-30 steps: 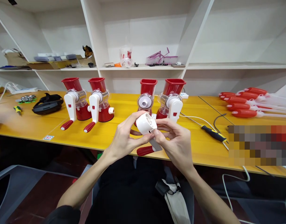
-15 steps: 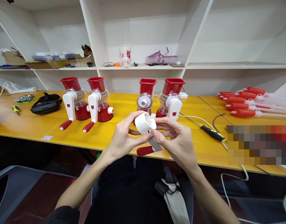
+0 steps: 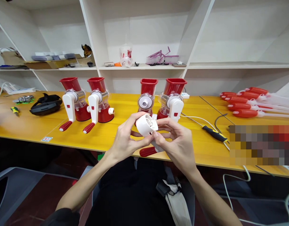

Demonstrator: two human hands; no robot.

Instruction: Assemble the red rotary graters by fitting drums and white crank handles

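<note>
Above the table's front edge, both hands hold a crank handle. Its round white hub (image 3: pixel 144 125) is hollow, with the opening turned to the right. Below the hub the red grip (image 3: pixel 148 152) points left, and fingers cover most of the white arm between. My left hand (image 3: pixel 125 138) is closed around the hub from the left, thumb underneath. My right hand (image 3: pixel 178 141) pinches the hub's open rim with thumb and fingers. Just behind stands a red rotary grater (image 3: pixel 146 97) with no crank on its drum.
Another grater (image 3: pixel 174 94) with a crank stands right of it, and two more graters (image 3: pixel 75 100) (image 3: pixel 98 100) stand left. A screwdriver (image 3: pixel 215 134), cables and several red-ended objects (image 3: pixel 245 113) lie right. A black strapped headset (image 3: pixel 46 105) lies left. White shelves (image 3: pixel 144 66) rise behind.
The red grip has swung slightly to the right and the crank arm shows less below the right hand. Both hands keep their hold on the hub.
</note>
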